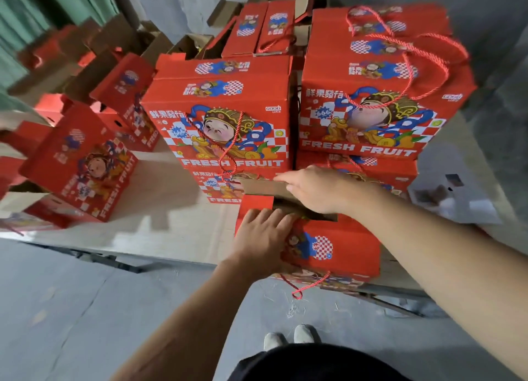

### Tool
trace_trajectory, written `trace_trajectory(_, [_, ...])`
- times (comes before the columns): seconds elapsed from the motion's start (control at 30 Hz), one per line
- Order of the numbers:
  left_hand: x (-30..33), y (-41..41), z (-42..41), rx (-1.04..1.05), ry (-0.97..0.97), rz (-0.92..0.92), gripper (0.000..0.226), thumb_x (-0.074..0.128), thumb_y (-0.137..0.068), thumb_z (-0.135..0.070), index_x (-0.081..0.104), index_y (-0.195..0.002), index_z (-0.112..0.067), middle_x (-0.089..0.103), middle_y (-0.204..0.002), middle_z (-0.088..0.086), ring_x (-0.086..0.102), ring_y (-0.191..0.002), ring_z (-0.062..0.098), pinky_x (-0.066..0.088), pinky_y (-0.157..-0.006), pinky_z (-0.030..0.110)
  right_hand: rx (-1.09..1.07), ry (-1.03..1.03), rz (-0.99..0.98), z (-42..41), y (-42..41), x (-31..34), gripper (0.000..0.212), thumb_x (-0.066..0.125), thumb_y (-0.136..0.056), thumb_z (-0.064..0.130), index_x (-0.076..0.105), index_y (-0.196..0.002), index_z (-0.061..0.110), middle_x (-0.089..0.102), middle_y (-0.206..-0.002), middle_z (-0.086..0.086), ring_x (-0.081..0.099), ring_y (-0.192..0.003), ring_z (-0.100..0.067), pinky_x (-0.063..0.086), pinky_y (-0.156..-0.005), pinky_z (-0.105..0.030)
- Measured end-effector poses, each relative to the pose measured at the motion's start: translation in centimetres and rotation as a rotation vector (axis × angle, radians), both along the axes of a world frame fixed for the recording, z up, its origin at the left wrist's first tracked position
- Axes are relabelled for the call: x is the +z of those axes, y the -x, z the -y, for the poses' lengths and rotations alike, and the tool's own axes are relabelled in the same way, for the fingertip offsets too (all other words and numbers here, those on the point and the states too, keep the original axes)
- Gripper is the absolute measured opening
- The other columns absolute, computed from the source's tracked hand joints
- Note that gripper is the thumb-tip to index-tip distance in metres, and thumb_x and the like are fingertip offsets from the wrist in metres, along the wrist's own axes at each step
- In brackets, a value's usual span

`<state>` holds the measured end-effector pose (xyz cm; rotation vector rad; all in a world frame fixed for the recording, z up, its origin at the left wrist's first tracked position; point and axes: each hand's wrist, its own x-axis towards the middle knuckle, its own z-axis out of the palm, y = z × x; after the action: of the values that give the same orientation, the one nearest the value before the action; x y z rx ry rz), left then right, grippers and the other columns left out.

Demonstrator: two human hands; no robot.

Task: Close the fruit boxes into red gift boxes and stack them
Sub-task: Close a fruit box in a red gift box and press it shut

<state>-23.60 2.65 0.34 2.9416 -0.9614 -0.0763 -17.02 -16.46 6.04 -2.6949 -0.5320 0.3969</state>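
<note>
While I stand at the near edge of the pale surface (171, 232), my left hand (264, 237) lies flat, grip released, pressing the top of the nearest red gift box (337, 246). My right hand (314, 189) presses down its brown inner flap (265, 187), fingers straight. Just beyond, closed boxes sit in two stacks (368, 117); loose boxes (83, 163) stand far left.

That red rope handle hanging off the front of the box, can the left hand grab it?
Probably yes. The rope handle dangles free below the box, nothing covers it, and the left hand rests flat on the box just above. It would have to let go of the lid first.
</note>
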Motion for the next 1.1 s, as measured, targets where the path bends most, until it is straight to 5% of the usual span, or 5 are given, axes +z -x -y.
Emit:
trace_trajectory(0.13, [-0.9,1.9,-0.5,0.037,0.219,0.253,0.111,0.074,-0.064,-0.081,0.044,-0.154,-0.023,0.052,-0.145,0.002,0.051,-0.130,0.030,0.036,-0.113,0.047,-0.017,0.044,0.146,3.2,1.8,-1.4,0.052,0.037,-0.100,0.068,0.052,-0.143,0.042,0.066,-0.139,0.006,0.065,-0.120,-0.026,0.055,-0.089,-0.042])
trace_trajectory(0.47, [-3.4,3.1,-0.8,0.166,-0.020,-0.084,0.112,0.033,-0.083,-0.087,-0.009,-0.166,-0.023,-0.017,-0.171,-0.001,-0.021,-0.157,0.029,-0.022,-0.124,0.038,-0.050,0.117,-0.118,6.2,3.0,-2.7,0.097,0.015,-0.069,0.104,0.025,-0.152,0.055,0.047,-0.158,0.004,0.050,-0.139,-0.028,0.048,-0.098,-0.045])
trace_trajectory(0.6, [-3.1,4.1,-0.8,0.115,0.289,0.008,0.097,0.058,-0.082,-0.076,0.045,-0.155,-0.014,0.049,-0.158,0.001,0.038,-0.150,0.026,0.021,-0.128,0.043,0.058,0.231,-0.159,6.7,5.2,-5.4,0.089,0.025,-0.081,0.095,-0.011,-0.154,0.059,0.009,-0.171,0.010,0.017,-0.155,-0.031,0.020,-0.121,-0.055])
trace_trajectory(0.73, [-3.1,4.6,-2.1,0.237,0.716,0.120,0.049,0.065,-0.093,-0.061,0.077,-0.108,-0.016,0.074,-0.112,-0.009,0.066,-0.102,0.008,0.057,-0.085,0.033,0.045,0.156,-0.053,7.7,5.7,-6.4,0.077,0.025,-0.090,0.084,-0.011,-0.153,0.060,0.017,-0.165,0.014,0.025,-0.149,-0.030,0.024,-0.118,-0.052])
trace_trajectory(1.1, [-0.7,-3.6,-2.8,0.258,0.199,0.003,0.069,0.047,-0.094,-0.070,0.053,-0.151,-0.031,0.058,-0.145,-0.002,0.046,-0.129,0.032,0.046,-0.106,0.051,0.006,0.174,-0.023,6.6,5.0,-6.2,0.067,0.031,-0.101,0.070,-0.002,-0.158,0.057,0.023,-0.169,0.009,0.029,-0.151,-0.033,0.032,-0.120,-0.053])
